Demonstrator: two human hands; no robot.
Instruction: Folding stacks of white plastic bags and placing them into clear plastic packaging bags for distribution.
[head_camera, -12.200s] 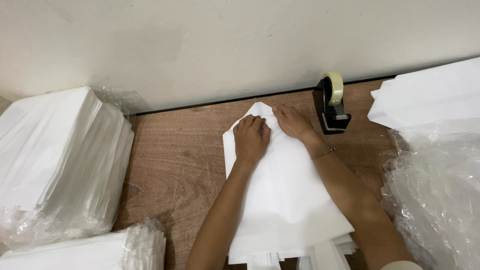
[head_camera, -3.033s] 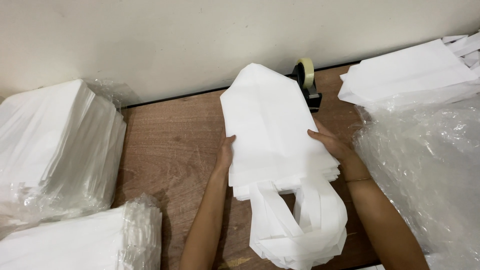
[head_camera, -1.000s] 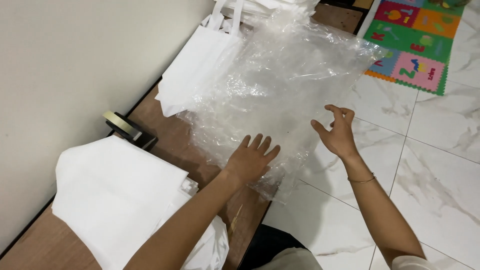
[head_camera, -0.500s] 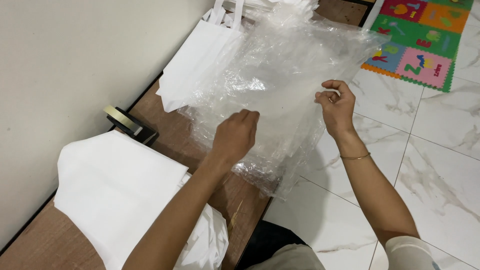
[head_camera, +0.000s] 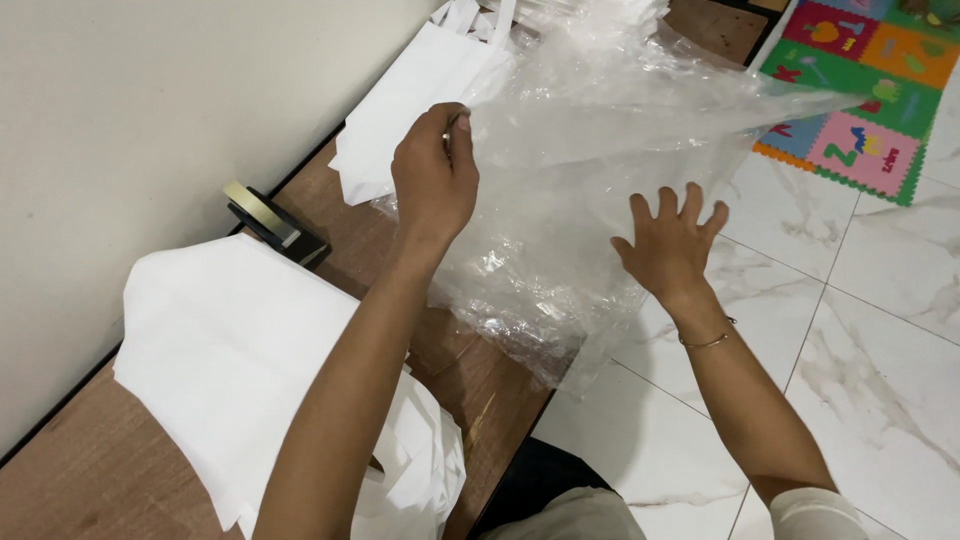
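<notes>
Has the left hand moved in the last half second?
Yes. The left hand has risen, lifting an edge of the clear plastic sheet farther from the tape dispenser.

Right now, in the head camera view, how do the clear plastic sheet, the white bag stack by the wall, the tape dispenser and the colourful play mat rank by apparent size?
1. clear plastic sheet
2. white bag stack, though it lies nearer the camera, so unsure
3. colourful play mat, cut off by the frame edge
4. tape dispenser
</notes>
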